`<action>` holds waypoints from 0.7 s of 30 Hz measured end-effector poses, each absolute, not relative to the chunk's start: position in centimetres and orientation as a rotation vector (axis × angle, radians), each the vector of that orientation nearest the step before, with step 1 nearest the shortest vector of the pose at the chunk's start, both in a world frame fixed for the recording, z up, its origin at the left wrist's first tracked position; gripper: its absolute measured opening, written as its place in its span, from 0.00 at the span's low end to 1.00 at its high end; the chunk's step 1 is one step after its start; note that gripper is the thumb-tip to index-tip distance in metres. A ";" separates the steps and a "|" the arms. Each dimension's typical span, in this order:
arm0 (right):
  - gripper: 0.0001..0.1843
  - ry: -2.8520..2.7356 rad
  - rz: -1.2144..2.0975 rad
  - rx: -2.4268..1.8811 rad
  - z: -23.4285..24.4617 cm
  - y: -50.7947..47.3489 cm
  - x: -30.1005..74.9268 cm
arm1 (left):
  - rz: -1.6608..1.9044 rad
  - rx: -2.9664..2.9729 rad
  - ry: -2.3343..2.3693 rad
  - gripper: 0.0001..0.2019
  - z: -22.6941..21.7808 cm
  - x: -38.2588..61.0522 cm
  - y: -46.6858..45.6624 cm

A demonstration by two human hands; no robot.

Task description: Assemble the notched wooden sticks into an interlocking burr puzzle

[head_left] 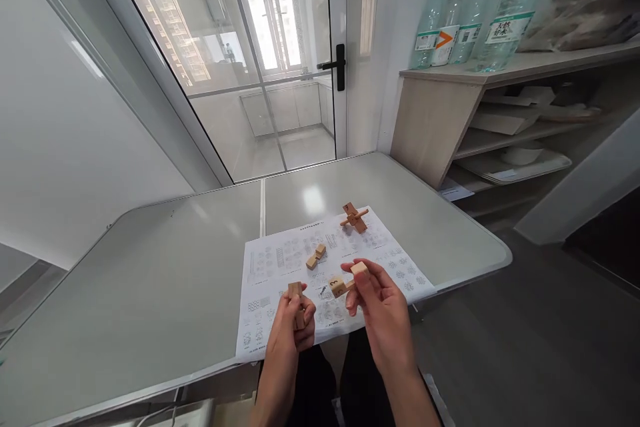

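My left hand point(295, 327) is closed around a small notched wooden puzzle piece point(295, 289), held upright near the table's front edge. Between the thumb and fingers of my right hand point(380, 307) is another wooden puzzle piece point(337, 286), with dark marks on its left block and a narrow middle. The two held pieces are apart. Beyond my hands, a third wooden piece point(316, 257) lies on a printed sheet point(255, 327). Farther back on the sheet rests a darker brown wooden assembly point(355, 217) with crossing parts and a thin stick.
The sheet lies on a pale table point(150, 293) with a rounded right corner. At the right stands a shelf unit point(435, 120) carrying several plastic bottles point(470, 20) and a plastic bag point(590, 7). A glass door point(225, 80) with a black handle point(341, 67) is behind the table.
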State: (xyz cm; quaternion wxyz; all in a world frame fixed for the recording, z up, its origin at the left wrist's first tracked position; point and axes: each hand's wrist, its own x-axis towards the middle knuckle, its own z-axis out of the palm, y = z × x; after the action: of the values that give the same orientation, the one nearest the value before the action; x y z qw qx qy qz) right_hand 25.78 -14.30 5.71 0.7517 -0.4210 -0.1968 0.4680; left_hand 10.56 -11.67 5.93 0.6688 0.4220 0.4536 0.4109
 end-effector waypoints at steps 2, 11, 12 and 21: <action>0.18 -0.432 1.047 -0.901 5.2 -14.7 25.3 | 0.900 0.965 0.989 0.24 5.8 10.6 -12.0; 0.17 -0.533 1.219 -0.920 4.1 -15.6 24.3 | 0.752 1.149 1.029 0.32 6.5 10.0 -13.4; 0.18 -0.543 1.249 -0.921 4.3 -15.6 24.2 | 0.742 1.141 1.028 0.30 6.6 10.0 -13.5; 0.19 -0.768 1.215 -1.074 4.9 -15.9 24.8 | 0.795 1.150 1.007 0.31 5.7 9.9 -13.5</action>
State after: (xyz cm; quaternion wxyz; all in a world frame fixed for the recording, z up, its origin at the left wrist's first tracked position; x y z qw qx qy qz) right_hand 24.81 -15.90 4.92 0.6238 -0.4679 -0.3343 0.5293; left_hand 9.90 -13.49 5.74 0.6513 0.5063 0.4436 0.3503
